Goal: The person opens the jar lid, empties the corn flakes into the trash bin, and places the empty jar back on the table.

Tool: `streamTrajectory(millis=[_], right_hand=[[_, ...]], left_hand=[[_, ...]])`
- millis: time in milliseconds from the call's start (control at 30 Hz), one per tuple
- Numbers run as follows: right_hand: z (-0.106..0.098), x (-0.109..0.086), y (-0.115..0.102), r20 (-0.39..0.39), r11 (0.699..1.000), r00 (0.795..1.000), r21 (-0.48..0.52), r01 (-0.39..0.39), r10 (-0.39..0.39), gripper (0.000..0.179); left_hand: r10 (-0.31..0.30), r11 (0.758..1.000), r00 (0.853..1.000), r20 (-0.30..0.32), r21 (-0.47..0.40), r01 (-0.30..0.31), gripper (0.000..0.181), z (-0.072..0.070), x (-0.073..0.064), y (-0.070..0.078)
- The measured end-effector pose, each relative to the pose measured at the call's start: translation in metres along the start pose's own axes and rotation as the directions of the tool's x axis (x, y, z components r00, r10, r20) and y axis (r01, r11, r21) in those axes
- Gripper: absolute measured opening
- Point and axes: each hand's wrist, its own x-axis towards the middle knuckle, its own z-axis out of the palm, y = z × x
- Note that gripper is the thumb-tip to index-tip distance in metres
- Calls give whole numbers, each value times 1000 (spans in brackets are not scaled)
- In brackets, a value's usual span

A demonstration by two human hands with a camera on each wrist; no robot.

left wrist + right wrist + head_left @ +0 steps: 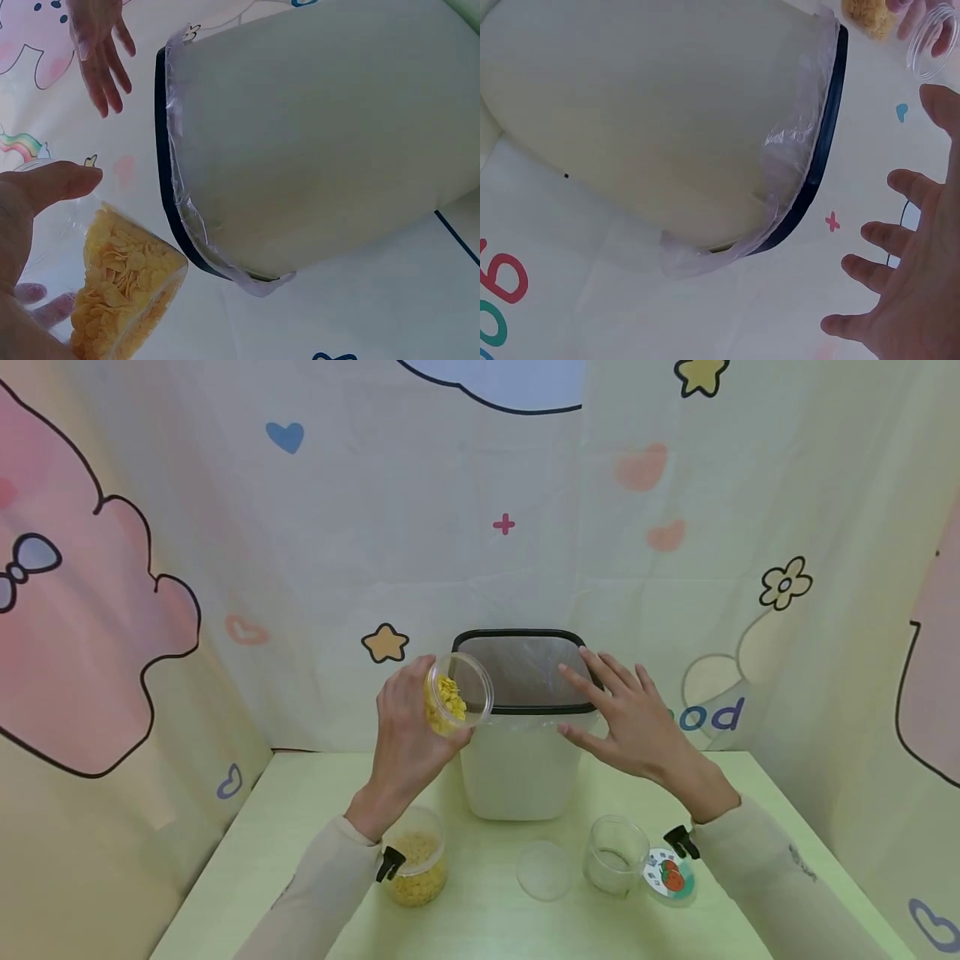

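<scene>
My left hand grips a clear plastic jar from its left side, thumb below. The jar is tipped, its open mouth turned toward the bin, and yellow flakes lie inside it. In the left wrist view the flakes are heaped within the tilted jar. A pale bin with a black rim and a thin plastic liner stands between the hands. My right hand is spread over the bin's right rim, holding nothing. Its fingers are straight and apart in the right wrist view.
On the table, a second clear jar of flakes stands under my left forearm. Right of it are a translucent round lid, another clear jar and a lid with a red fruit picture. A printed cloth hangs behind the bin.
</scene>
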Motion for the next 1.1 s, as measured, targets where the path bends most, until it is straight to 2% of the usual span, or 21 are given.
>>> streamTrajectory(millis=[433,633,1100], right_hand=[[-4,17,11,86,996,993,32,-85,81,71],[-4,28,18,115,994,989,30,-101,97,73],[-1,42,28,181,988,974,41,-148,139,74]], left_hand=[[2,1000,1000,10,9,-2,92,1,16,2],[22,999,1000,4,40,-22,90,3,25,-2],[47,994,998,40,98,-50,92,6,48,-9]])
